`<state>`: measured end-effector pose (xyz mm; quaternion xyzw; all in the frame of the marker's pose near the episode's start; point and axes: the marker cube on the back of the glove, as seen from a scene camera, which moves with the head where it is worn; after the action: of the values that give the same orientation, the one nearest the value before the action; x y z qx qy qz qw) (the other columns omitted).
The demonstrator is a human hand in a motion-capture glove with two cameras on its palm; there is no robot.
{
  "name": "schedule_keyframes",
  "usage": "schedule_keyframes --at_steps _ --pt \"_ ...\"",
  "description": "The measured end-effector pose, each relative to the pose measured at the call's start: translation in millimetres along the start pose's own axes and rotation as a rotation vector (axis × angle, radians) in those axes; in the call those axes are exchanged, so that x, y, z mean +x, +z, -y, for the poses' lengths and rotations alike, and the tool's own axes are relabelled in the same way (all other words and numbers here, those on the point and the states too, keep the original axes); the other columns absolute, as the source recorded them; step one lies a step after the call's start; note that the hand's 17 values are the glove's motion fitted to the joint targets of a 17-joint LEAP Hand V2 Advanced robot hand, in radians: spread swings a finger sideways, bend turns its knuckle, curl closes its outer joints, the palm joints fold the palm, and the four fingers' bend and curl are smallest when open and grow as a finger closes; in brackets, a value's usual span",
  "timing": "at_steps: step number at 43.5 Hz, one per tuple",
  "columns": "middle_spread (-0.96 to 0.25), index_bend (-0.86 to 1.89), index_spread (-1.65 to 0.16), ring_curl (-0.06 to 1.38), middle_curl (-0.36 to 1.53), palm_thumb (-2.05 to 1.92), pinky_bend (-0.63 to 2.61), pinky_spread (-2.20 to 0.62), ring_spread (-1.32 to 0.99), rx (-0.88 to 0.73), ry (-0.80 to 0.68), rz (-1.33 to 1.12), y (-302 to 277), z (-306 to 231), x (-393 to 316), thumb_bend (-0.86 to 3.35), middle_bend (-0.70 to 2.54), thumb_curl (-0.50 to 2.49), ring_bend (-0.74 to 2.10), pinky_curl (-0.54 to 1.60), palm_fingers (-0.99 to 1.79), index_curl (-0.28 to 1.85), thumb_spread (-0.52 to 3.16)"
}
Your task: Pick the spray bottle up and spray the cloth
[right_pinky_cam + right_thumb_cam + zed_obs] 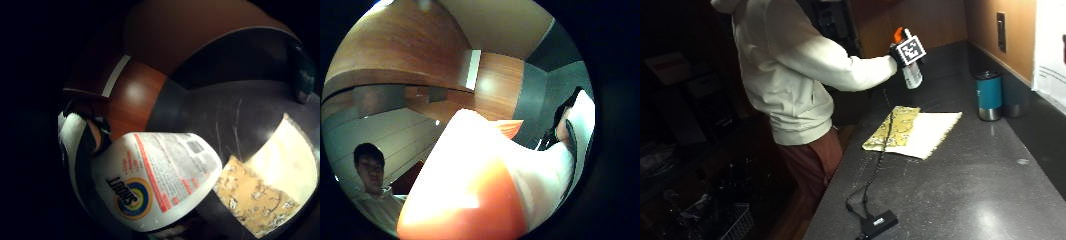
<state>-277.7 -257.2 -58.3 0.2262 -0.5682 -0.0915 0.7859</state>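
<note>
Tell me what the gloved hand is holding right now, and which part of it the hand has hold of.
The right hand holds the spray bottle up by its neck, under the orange trigger head, above the cloth.

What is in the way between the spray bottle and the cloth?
Nothing visible. The hand holds the bottle up in the air above the counter, and the cloth lies flat below it, with only open space between them. The blue cup stands off to the side.

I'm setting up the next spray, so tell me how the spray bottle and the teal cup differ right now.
The spray bottle is white with an orange top; the cup is teal with a silver base. The gloved right hand holds the bottle in the air above the cloth; the cup stands upright on the counter, untouched.
</note>
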Motion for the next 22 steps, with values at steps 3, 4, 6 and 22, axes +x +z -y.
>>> schedule_keyframes --at_steps 3,4,6,22 --pt "-0.12 0.47 -0.15 0.44 0.49 0.95 0.25 -0.17 -0.17 -0.056 -0.004 -0.022 26.1 -1.5 15.3 -0.03 0.60 0.77 0.62 0.37 1.37 0.53 0.12" --pt "-0.11 0.47 -0.15 0.44 0.49 0.95 0.25 -0.16 -0.17 -0.056 -0.005 -0.030 35.2 1.0 20.2 -0.03 0.60 0.77 0.62 0.37 1.37 0.53 0.12" --pt "-0.11 0.47 -0.15 0.44 0.49 0.95 0.25 -0.17 -0.17 -0.025 -0.005 -0.039 48.6 9.8 28.9 -0.03 0.60 0.77 0.62 0.37 1.37 0.53 0.12" --pt "-0.11 0.46 -0.15 0.44 0.49 0.97 0.25 -0.17 -0.16 0.154 0.074 -0.110 116.7 50.3 95.6 -0.03 0.60 0.77 0.62 0.37 1.37 0.54 0.14"
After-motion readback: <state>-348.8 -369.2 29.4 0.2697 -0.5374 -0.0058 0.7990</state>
